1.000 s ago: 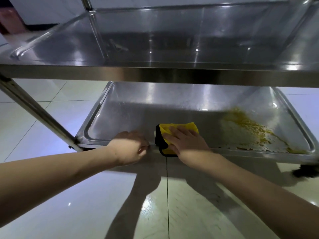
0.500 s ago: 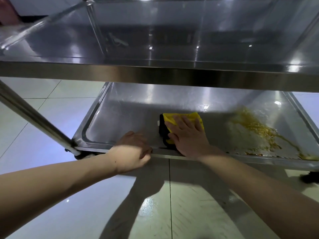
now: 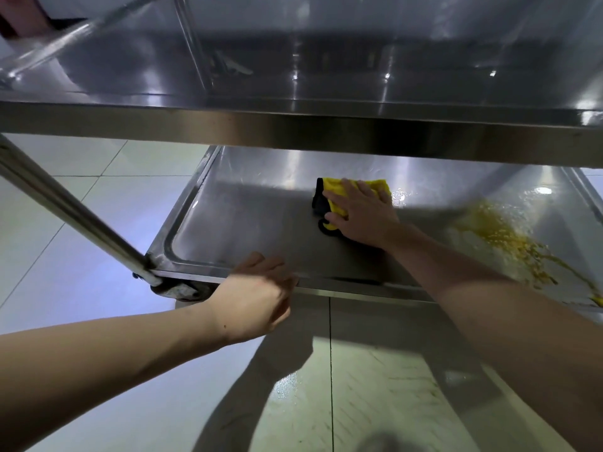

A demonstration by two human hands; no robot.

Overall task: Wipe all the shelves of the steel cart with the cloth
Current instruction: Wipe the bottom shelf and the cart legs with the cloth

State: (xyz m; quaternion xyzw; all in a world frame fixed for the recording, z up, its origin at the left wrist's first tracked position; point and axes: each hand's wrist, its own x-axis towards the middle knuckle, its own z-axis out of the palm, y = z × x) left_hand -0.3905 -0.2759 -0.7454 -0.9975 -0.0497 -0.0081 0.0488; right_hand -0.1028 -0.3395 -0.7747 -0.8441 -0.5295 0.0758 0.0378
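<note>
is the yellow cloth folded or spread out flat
Folded. The cloth is a compact pad under the right hand on the lower shelf, with its dark edge doubled at the left.

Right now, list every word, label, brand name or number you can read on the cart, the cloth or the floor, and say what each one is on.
None: no readable text shows anywhere in the head view.
Steel cart: bare metal, only reflections; no label or brand mark visible.
Yellow cloth under the right hand: no tag or print visible.
Lower shelf: only yellow spill, no markings.
Floor tiles: no writing.
</note>
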